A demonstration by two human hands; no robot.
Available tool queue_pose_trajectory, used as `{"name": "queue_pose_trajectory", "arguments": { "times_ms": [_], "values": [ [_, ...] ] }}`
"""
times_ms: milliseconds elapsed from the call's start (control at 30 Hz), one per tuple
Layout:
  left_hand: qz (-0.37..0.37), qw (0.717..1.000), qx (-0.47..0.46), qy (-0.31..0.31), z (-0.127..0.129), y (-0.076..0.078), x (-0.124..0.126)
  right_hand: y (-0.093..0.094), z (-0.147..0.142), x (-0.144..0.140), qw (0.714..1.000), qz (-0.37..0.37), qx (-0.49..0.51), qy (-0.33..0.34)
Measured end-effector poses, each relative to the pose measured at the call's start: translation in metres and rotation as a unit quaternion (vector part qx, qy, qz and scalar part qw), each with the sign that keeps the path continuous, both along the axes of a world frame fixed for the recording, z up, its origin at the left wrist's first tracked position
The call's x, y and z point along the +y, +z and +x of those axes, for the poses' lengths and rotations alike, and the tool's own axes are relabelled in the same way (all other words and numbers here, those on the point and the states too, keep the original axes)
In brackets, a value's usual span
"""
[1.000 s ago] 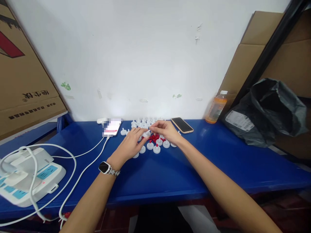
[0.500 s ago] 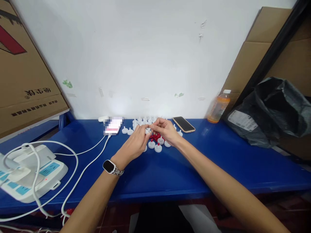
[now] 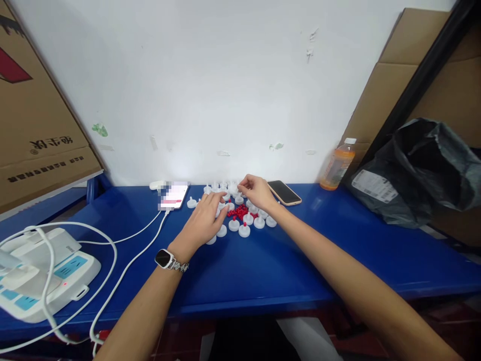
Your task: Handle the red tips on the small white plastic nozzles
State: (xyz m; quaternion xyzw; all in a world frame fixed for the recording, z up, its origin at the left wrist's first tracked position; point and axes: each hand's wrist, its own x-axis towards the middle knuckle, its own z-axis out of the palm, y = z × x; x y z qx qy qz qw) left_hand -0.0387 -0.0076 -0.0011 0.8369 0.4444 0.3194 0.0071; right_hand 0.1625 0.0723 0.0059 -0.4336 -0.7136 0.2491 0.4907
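Several white round caps (image 3: pixel 244 230) lie in a cluster on the blue table (image 3: pixel 263 265), some with a red tip on top. A small heap of red pieces (image 3: pixel 239 210) sits in the middle of them. My left hand (image 3: pixel 203 221), with a watch (image 3: pixel 164 258) on the wrist, rests palm down on the left side of the cluster, its fingertips beside a red-tipped cap (image 3: pixel 230 206). My right hand (image 3: pixel 259 193) reaches to the back row of plain white caps (image 3: pixel 225 187), fingertips curled down onto them. Whether it grips one is hidden.
A phone on a white cable (image 3: pixel 175 194) lies left of the caps, a dark phone (image 3: pixel 284 192) to the right. An orange drink bottle (image 3: pixel 337 164) and a black bag (image 3: pixel 417 170) stand further right. A power strip (image 3: pixel 45 271) sits front left, under leaning cardboard (image 3: pixel 37 125).
My hands were pinched together over the red pieces on a white cap. They have parted: the left hand has lowered onto the caps, the right has moved to the back row.
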Motion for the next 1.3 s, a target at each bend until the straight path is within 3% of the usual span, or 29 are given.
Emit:
{"name": "queue_pose_trajectory", "arguments": {
  "times_ms": [267, 500, 667, 900, 1000, 1300],
  "values": [
    [-0.013, 1.000, 0.018, -0.009, 0.003, -0.005, 0.002, -0.011, -0.009, 0.025, 0.978, 0.034, -0.203, 0.028],
    [-0.018, 1.000, 0.018, -0.015, 0.003, -0.004, 0.003, 0.004, -0.004, 0.029, 0.955, -0.002, -0.290, 0.064],
    [-0.019, 0.999, 0.027, -0.016, 0.001, -0.003, 0.003, 0.018, -0.009, 0.029, 0.927, 0.018, -0.363, 0.091],
    [-0.014, 0.999, 0.028, -0.019, 0.001, -0.002, 0.003, 0.020, -0.001, 0.022, 0.912, 0.028, -0.409, -0.021],
    [-0.009, 0.999, 0.027, -0.016, 0.002, -0.001, 0.002, 0.012, 0.004, 0.022, 0.914, 0.008, -0.406, -0.014],
    [0.025, 0.999, 0.030, 0.026, 0.001, -0.001, 0.003, 0.010, 0.013, -0.002, 0.974, 0.023, -0.225, -0.017]
  ]
}}
